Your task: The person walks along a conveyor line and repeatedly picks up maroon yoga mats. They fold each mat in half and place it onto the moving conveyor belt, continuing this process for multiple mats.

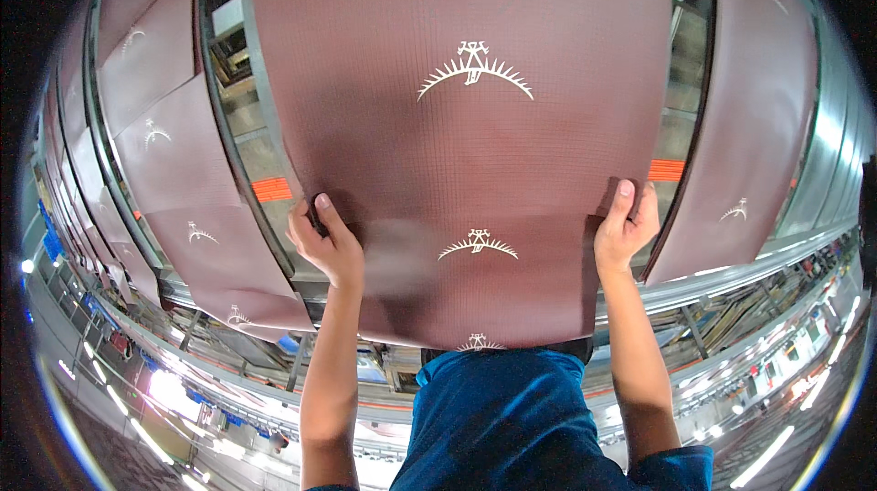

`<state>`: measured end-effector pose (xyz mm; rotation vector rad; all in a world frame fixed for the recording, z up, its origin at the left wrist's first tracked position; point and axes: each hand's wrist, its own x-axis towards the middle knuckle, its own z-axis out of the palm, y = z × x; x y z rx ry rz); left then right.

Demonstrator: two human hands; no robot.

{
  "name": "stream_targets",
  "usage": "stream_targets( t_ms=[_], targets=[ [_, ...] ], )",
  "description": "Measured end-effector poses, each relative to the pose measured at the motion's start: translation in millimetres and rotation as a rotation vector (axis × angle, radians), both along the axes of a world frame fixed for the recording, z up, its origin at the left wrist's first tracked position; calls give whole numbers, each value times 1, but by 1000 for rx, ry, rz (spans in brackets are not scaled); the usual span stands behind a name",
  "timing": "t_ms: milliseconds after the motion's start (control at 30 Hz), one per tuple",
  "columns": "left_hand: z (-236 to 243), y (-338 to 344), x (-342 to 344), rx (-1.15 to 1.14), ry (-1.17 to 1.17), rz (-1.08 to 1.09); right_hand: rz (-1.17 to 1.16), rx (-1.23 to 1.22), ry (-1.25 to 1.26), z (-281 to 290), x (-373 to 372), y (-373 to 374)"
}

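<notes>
The left hand (pixel 331 242) is gripping a maroon sheet (pixel 475 162) by its left edge, the right hand (pixel 628 231) by its right — the sheet is stretching far to near, between similar sheets (pixel 744 126) left and right.

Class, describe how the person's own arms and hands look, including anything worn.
Neither the left hand nor the right hand wears a glove, and no watch or bracelet shows. The forearms are bare; the blue shirt has short sleeves.
</notes>
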<state>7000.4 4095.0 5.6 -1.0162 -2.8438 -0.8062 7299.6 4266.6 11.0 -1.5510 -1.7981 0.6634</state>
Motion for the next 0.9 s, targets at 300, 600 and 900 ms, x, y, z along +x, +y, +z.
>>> stream_targets(
  t_ms=[300, 600, 900],
  targets=[
    [-5, -7, 4, 52, -8, -1, -30, 28, -73, -15, 13, -12],
    [38, 7, -12, 28, -43, -45, -7, -94, 41, 48, 1, 11],
    [156, -102, 32, 329, -623, -156, 112, -376, 470, 173, 64, -77]
  ],
)
